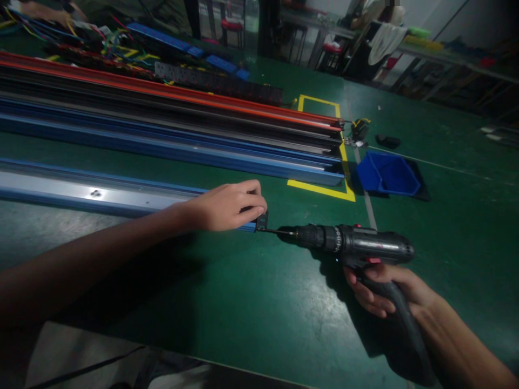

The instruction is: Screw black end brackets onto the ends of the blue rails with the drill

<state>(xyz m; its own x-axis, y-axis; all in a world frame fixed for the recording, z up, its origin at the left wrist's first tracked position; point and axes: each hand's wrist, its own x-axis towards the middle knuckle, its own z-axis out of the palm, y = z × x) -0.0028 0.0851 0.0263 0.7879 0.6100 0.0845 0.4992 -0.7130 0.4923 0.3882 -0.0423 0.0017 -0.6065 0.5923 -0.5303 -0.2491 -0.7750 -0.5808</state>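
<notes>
A long blue and silver metal profile (121, 195) lies across the green table, its right end under my left hand (229, 207). The fingers of that hand are bent over a small black end cap (263, 220) at the profile's end, holding it there. My right hand (385, 286) is wrapped round the handle of a black cordless drill (357, 243), with a finger near the red trigger. The drill points left, and its long thin bit reaches the lower part of the end cap. Whether a screw sits at the tip is too small to tell.
Behind lie several long profiles, blue (243, 159) and orange (203, 94), ending near yellow tape (324, 192). A blue bin (389, 173) stands to the right. Power strips (219, 81) and wires (117, 46) lie at the back left, near another person's hand (52, 13).
</notes>
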